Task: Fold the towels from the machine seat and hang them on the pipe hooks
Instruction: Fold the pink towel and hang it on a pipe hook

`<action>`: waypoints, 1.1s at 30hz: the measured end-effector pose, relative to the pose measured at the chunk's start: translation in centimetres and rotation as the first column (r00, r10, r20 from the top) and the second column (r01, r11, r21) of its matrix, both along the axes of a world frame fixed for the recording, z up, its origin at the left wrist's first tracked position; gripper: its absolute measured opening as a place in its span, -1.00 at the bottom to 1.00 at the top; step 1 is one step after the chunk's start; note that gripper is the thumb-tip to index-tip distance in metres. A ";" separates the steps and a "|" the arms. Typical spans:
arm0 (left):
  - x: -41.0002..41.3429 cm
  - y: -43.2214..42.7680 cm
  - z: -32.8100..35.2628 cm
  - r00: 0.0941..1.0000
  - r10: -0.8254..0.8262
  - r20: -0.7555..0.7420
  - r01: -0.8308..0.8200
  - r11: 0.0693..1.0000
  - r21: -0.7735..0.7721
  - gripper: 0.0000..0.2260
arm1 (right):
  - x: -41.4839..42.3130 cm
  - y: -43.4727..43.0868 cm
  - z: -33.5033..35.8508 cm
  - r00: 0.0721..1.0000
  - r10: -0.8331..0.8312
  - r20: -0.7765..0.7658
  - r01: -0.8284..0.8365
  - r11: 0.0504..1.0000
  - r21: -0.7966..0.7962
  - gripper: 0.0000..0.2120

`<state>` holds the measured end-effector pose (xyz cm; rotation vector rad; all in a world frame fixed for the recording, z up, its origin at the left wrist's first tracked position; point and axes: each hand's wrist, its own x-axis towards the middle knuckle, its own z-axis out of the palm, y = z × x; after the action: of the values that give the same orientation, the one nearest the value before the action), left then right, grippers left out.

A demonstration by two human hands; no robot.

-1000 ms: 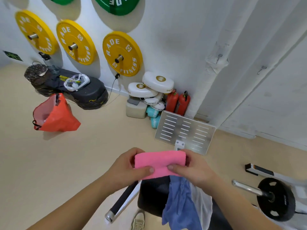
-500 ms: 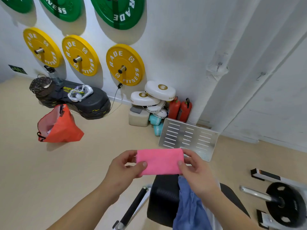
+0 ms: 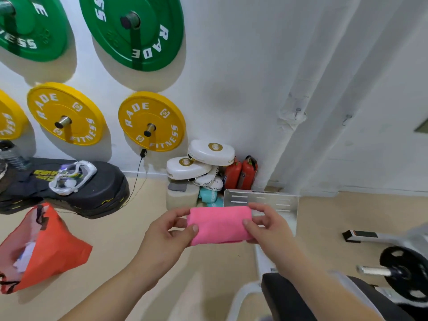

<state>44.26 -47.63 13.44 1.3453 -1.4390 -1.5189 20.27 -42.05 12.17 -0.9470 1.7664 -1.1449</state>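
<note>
1. Towel: the folded pink towel [image 3: 220, 224] is held up between both hands. It is now clear of the machine seat [image 3: 289, 295], which it hung just over a second ago.
2. Grip: left hand [image 3: 166, 237] and right hand [image 3: 268, 230] each pinch one end, thumb in front, fingers curled behind.
3. Meaning: folding looks finished; the hooks [image 3: 298, 110] on the pipe [image 3: 275, 158] ahead are likely next.

Brightly, evenly lit from above, with soft shadows below the wall plates [image 3: 151, 121], wide-angle bending at the edges, blur along the bottom.
</note>
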 end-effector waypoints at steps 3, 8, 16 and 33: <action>2.2 -4.4 2.7 0.995 -0.100 0.002 0.100 0.995 -0.004 -0.68 | 2.2 -3.4 3.0 0.997 -0.057 0.046 0.056 0.998 0.010 -0.72; 1.3 -12.1 6.3 0.977 -0.213 -0.020 0.211 0.975 -0.073 -0.71 | 1.7 -7.9 7.9 0.985 -0.155 0.076 0.158 0.987 -0.032 -0.76; -10.5 -23.1 10.4 0.939 -0.343 -0.040 0.334 0.931 -0.149 -0.72 | -7.5 -13.0 12.4 0.951 -0.308 -0.024 0.304 0.947 -0.105 -0.77; -39.0 -46.4 21.6 0.866 -0.486 -0.118 0.440 0.852 -0.283 -0.77 | -33.8 -35.5 26.8 0.911 -0.344 -0.229 0.301 0.932 -0.203 -0.68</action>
<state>5.28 -93.98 35.04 0.7080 -1.8487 -1.6362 -13.55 -77.54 39.02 -0.9587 2.1277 -1.4475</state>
